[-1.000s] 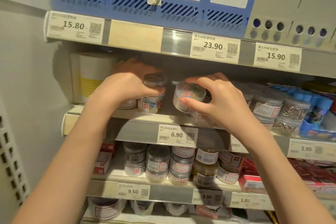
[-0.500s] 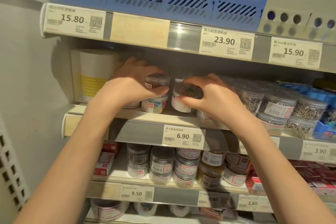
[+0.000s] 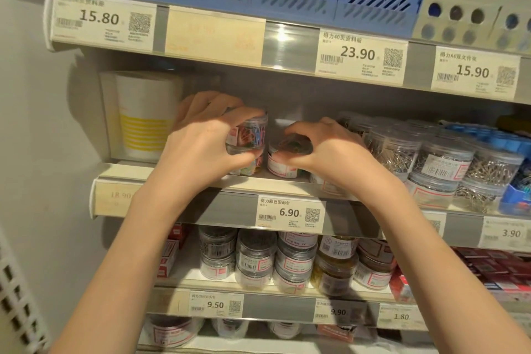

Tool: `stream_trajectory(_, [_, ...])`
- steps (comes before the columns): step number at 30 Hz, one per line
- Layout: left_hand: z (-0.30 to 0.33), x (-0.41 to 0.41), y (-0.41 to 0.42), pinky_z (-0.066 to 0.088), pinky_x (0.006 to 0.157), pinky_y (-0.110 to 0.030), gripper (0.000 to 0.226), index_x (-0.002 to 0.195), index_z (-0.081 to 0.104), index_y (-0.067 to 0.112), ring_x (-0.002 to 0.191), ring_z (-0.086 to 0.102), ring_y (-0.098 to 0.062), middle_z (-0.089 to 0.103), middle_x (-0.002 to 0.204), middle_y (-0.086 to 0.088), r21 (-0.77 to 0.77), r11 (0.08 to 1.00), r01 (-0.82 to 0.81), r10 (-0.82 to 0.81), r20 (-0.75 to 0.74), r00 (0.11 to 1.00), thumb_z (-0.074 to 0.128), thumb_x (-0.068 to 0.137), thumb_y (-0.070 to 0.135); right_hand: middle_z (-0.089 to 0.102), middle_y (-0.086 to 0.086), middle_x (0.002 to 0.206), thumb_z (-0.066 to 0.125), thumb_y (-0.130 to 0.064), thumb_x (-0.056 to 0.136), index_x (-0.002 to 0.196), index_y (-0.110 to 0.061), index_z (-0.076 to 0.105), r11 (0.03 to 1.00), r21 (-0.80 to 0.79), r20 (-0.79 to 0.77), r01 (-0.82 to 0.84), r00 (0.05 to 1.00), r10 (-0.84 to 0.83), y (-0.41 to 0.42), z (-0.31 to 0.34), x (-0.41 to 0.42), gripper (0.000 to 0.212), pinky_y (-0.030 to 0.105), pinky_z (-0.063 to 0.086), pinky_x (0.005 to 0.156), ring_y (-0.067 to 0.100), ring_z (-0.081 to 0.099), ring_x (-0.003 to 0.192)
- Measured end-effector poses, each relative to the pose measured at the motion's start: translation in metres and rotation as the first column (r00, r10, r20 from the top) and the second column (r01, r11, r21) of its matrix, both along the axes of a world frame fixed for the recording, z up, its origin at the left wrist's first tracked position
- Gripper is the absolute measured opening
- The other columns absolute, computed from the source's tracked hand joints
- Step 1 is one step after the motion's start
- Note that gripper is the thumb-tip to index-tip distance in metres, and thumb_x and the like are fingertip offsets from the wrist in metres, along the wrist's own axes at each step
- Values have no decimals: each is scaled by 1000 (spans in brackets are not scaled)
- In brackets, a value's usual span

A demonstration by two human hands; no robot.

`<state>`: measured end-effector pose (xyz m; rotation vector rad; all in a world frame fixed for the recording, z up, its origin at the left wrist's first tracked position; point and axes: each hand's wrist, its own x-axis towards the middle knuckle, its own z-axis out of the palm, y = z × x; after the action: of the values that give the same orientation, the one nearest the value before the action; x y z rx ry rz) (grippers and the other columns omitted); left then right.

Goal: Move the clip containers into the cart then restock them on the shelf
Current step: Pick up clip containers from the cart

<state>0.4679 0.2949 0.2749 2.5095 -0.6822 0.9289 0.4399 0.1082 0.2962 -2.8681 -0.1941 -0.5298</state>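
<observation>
Two hands work at the middle shelf [image 3: 258, 182]. I see my left hand [image 3: 201, 146] curled round a stack of two clear clip containers: the upper container [image 3: 253, 131] holds coloured paper clips in red, blue and pink, and the lower container [image 3: 250, 165] under it shows pastel clips through its wall. Thumb and fingers wrap both from the left side.

My right hand [image 3: 324, 149] grips a third clip container [image 3: 287, 152] just beside that stack, fingers arched over its lid and thumb at its front edge. Dark red and green clips show through the lid. This container stands on the shelf with its white label facing me.

To the right of my right hand, clear tubs of silver clips [image 3: 448, 161] are stacked two high along the same shelf. To the left of my left hand stands a white box with yellow stripes [image 3: 143, 121]. A price tag reading 6.90 [image 3: 290, 213] sits on the shelf edge below my hands. On the shelf underneath, more round tubs [image 3: 255, 256] hold dark and gold-coloured clips, stacked in two layers.
</observation>
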Motion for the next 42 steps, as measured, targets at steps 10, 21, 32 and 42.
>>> stream_trajectory(10, [-6,6,1,31,92,-25,54,127,51,42,127,35,-11,47,129,16,-87,995,50,-50,2,999,68,76,42,57,-2,115,47,-73,69,114,-43,58,998,-51,-45,-35,998,32,-4,-2,5,55,36,45,94,22,53,107])
stream_trajectory(21, [-8,7,2,36,90,-28,52,126,50,45,125,37,-10,46,131,18,-115,991,68,-69,-5,998,68,77,42,57,-8,118,63,-51,76,120,-38,58,989,-55,6,-139,990,139,-8,-7,6,46,36,44,92,15,52,109])
stream_trajectory(32, [-7,3,3,38,92,-30,53,128,49,45,124,41,-12,47,132,18,-130,988,82,-86,-19,996,67,78,40,48,-14,137,58,-52,84,134,-36,46,981,-160,94,-107,988,123,-8,-5,-8,54,32,39,99,9,42,126])
stream_trajectory(42, [-9,-7,-17,42,64,-29,33,98,69,16,79,63,-34,65,83,-6,-68,989,128,-106,266,958,72,71,35,65,2,112,50,-47,80,107,-18,67,936,-347,530,59,835,144,-51,-27,-44,43,52,22,112,23,54,114])
